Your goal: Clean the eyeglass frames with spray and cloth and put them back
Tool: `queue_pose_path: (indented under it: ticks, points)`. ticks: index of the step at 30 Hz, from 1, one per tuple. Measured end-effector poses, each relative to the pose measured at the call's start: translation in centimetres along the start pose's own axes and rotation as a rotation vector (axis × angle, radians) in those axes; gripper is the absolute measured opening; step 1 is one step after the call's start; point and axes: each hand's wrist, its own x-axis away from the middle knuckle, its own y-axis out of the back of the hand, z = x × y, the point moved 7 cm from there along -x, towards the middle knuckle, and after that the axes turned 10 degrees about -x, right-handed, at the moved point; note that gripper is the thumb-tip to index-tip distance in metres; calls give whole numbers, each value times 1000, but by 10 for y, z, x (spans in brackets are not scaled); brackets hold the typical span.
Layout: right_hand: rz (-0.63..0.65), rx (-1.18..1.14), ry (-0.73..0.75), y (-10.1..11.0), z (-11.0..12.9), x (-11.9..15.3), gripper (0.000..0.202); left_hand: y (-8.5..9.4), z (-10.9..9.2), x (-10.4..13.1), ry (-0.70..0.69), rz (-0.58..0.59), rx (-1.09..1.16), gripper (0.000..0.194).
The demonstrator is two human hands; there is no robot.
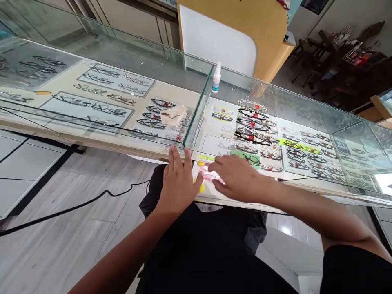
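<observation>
Spray bottle (216, 79), upper centre: label too small to read | left hand (180, 183): open, beside glass divider (199, 110) | right hand (237, 176): loosely open over pink wrapper (208, 173), centre (contact unclear)

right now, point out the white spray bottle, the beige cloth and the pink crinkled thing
White spray bottle (216, 79): head view, on its body below the cap
Beige cloth (173, 115): head view, on its middle
Pink crinkled thing (209, 174): head view, on its visible middle

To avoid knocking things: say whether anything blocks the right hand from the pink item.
Nothing visible stands between the right hand and the pink item; whether they touch is unclear.
</observation>
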Motion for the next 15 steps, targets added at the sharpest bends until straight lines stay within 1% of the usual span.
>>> queue_pose_path:
  ticks: [1, 3, 5, 6, 8, 11, 15]
  points:
    - [40, -17, -12, -23, -4, -5, 33, 0, 0, 0, -2, -3, 0, 88]
    - [44, -63, -80, -61, -28, -23, 38, 0, 0, 0, -13, -9, -3, 88]
    - [-31, -101, -180, -85, -65, -49, 47, -1, 0, -1, -21, -13, -2, 88]
    - [-98, -100, -247, -90, -85, -63, 52, -1, 0, -1, -20, -13, -1, 88]
    - [-209, -80, -387, -94, -125, -92, 58, -3, 1, -2, -16, -6, -2, 89]
    - [-366, -66, -546, -86, -176, -132, 62, -6, 2, 0, -12, -1, -8, 90]
    - [-449, -81, -651, -73, -226, -174, 68, -4, 1, 5, -32, -88, -9, 91]
